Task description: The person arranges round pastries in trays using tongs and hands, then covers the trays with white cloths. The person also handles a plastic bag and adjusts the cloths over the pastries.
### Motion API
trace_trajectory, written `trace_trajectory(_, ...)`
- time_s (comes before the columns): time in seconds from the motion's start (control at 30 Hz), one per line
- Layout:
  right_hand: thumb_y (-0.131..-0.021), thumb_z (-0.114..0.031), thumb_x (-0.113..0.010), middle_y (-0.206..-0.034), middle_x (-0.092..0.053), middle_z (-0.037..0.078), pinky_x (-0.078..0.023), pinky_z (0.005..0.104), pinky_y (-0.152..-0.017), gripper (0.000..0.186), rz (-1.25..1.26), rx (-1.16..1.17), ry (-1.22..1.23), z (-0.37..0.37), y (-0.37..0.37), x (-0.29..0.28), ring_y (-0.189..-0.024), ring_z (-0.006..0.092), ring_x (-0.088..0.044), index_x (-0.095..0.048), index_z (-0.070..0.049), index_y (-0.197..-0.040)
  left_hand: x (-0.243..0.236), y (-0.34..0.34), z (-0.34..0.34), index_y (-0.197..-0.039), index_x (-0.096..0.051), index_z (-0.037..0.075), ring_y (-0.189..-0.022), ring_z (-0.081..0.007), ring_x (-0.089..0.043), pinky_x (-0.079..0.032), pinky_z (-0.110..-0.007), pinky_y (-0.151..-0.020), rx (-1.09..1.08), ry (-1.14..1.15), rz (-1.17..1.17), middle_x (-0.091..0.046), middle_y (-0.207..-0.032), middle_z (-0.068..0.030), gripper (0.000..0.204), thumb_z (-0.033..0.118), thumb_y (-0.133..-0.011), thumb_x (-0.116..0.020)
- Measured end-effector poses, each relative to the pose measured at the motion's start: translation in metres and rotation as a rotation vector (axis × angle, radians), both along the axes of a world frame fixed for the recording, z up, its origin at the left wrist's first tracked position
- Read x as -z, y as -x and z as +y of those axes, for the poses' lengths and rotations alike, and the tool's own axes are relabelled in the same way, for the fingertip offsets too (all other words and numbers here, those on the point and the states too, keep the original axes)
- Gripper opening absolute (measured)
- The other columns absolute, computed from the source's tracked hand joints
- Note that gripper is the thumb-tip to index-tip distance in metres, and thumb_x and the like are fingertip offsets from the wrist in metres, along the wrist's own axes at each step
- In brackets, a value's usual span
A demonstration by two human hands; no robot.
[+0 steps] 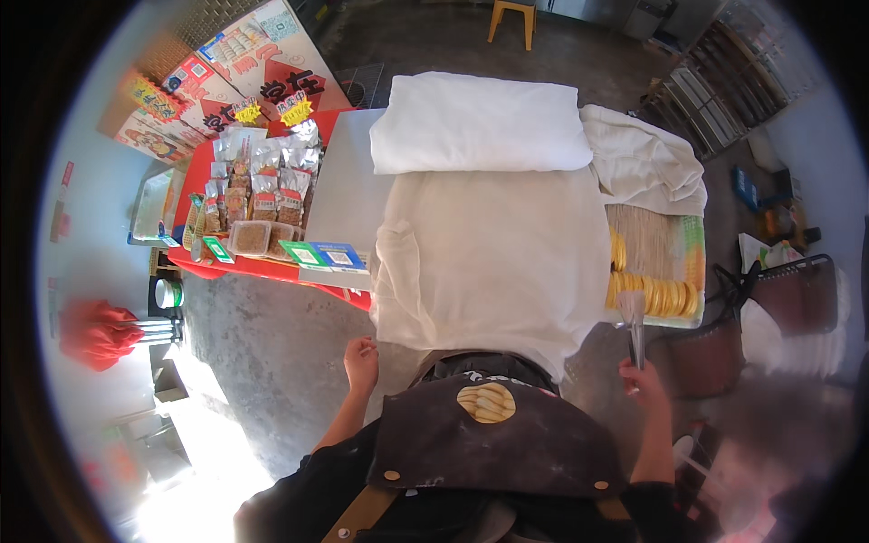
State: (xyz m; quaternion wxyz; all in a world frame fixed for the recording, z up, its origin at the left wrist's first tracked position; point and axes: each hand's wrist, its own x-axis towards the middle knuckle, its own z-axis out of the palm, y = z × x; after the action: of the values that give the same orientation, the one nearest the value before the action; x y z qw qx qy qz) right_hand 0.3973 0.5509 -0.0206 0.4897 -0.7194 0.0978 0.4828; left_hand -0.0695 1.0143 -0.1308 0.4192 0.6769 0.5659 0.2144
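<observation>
Dark apron nearest; left hand half-curled, empty; right hand wrapped around utensil, its tip by yellow rounds ahead. Careless swing could snag white cloth or knock rounds loose.

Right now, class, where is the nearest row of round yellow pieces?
In the head view, the row lies right of the large white cloth, near the tip of the tool in the right hand.
</observation>
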Motion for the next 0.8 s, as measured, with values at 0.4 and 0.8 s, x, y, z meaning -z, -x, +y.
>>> trace_trajectory(0.4,-0.083,-0.022,-0.087,-0.1,-0.076,0.01,-0.058,0.0343,-0.075,0.047,-0.917,-0.191,0.05,0.153,0.07,0.065,-0.083,0.019,-0.072,-0.073,-0.002,-0.124,-0.083,-0.142,0.069,-0.119,-0.072,0.01,-0.144,-0.0348,-0.052,-0.036,-0.057,-0.125,0.919,-0.745,0.103,-0.061,-0.143,-0.0132,0.037,0.016,-0.083,-0.076)
trace_trajectory(0.8,-0.088,-0.019,-0.082,-0.083,-0.075,0.012,-0.059,0.0358,-0.073,0.029,-0.914,-0.021,-0.037,0.167,0.082,0.077,-0.075,0.0187,-0.073,-0.071,0.004,-0.102,-0.06,-0.073,0.106,-0.094,-0.059,0.006,-0.096,-0.0406,-0.065,-0.052,-0.054,-0.086,0.882,-0.633,0.149,-0.065,-0.089,-0.0165,0.011,0.013,-0.09,-0.067)
